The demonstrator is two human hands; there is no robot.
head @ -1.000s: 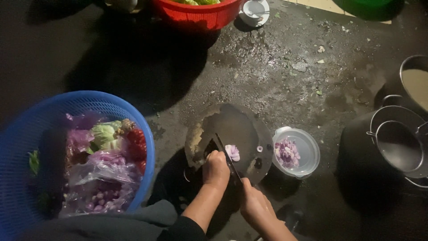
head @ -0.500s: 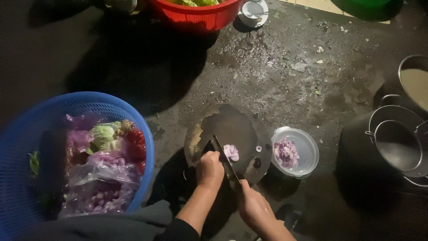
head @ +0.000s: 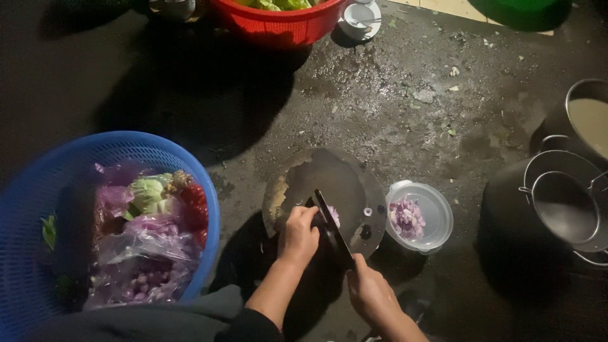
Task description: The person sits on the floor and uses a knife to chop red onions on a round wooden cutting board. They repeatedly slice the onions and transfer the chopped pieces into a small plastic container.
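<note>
A round, dark, worn wooden chopping board is seen lying on wet, dark concrete ground, directly in front of the person. The right hand is closed around the handle of a dark-bladed knife; the blade runs diagonally up and to the left across the board's near half. The left hand is curled, fingers bent down, resting on the board just left of the blade — what lies under the fingers cannot be told. A small heap of chopped purple onion is visible on the board, touching the blade's right side. Just beside the board's right edge a round clear plastic container is set, with more chopped purple pieces inside. To the left, near the person's knee, a large blue plastic mesh basket holds green cabbage, red items and clear bags of purple bulbs. At the top edge a red plastic basket with green leaves is partly in view, and a small white cup stands just beside it. At the right edge — well apart from the board — several metal pots are grouped.
</note>
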